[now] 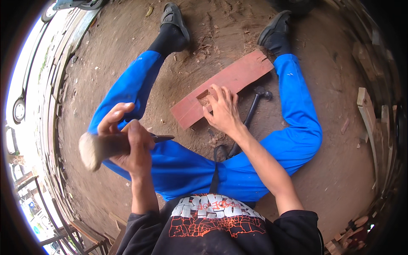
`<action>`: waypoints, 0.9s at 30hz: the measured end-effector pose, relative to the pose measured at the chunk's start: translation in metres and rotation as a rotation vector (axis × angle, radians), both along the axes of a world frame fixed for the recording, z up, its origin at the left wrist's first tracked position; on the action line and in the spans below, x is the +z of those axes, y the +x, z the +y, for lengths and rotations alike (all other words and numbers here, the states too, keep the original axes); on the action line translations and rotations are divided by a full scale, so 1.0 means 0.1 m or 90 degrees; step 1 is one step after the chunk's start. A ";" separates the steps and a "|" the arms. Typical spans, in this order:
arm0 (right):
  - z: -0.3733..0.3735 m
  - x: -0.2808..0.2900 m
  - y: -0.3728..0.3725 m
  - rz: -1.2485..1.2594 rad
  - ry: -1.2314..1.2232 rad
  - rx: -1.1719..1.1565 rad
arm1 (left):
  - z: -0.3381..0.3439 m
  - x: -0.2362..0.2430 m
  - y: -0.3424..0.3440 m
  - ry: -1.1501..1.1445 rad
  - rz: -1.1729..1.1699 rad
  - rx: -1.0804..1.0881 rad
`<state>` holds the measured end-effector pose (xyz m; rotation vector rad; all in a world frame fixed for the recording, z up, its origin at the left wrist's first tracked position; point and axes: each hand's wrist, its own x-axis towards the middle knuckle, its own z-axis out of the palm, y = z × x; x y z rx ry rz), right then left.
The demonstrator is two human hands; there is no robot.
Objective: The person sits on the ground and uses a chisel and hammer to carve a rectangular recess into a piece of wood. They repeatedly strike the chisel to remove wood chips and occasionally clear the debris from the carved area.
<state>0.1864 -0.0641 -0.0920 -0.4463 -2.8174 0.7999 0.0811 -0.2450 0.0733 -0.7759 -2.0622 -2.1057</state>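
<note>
My left hand (134, 146) is raised over my left thigh, its fingers wrapped round the dark handle of a chisel (112, 145). The handle's pale, worn butt points left, and a narrow dark blade sticks out on the right side of the hand. My right hand (224, 111) reaches down to a reddish wooden board (240, 74) on the ground between my legs. Its fingers are spread and curved at a rectangular recess cut in the board; I see nothing held in them. Beside the board and my right forearm lies a hammer (256, 101) with a dark handle.
Wood chips (206, 44) are scattered over the dirt ground around the board. My blue-trousered legs frame the board on both sides. Stacked planks (367, 108) stand at the right, and more timber (53, 114) lines the left side. Wood offcuts (348, 236) lie at lower right.
</note>
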 end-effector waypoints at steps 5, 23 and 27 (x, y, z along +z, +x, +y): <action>0.12 -0.21 0.00 -0.027 0.002 0.047 | -0.18 0.49 -0.08 0.168 0.079 -0.101; 0.51 -0.38 -0.43 0.009 0.059 0.312 | -0.07 0.57 -0.47 0.435 -0.119 -0.343; 0.48 -0.36 -0.54 0.018 0.040 0.339 | -0.25 0.68 -0.23 0.531 -0.099 -0.444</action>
